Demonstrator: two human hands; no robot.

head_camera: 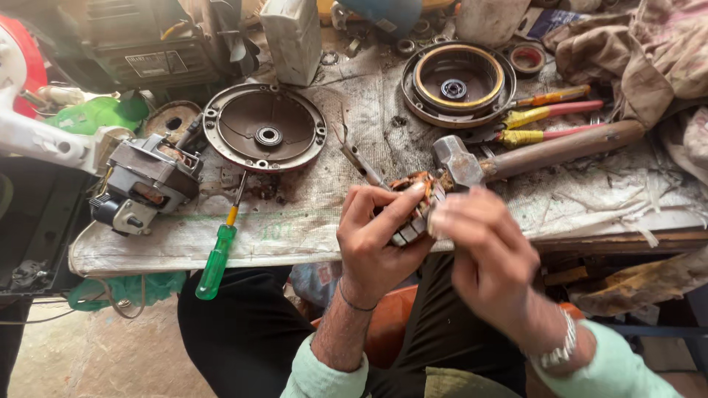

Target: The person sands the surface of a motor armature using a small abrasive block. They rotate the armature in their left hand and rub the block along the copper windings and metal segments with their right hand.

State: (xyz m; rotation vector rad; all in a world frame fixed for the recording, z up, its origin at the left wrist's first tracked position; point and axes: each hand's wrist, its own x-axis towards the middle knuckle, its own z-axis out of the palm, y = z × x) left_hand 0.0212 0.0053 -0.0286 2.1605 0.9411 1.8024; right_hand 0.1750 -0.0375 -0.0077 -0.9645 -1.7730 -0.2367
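- Left hand (pixel 372 239) is closed around a small motor winding (pixel 414 206), gripping it over the bench edge.
- Right hand (pixel 487 254) touches the winding with its curled fingers (pixel 450 219); it is blurred, so I cannot tell its grip.
- Hammer (pixel 516 158) lies just behind.

Single view, head-worn camera: looks steeply down and forward from above the seated person's lap, close over the near edge of the cloth-covered wooden workbench (pixel 243 239); far edge cluttered at top, stone floor (pixel 103 354) lower left.
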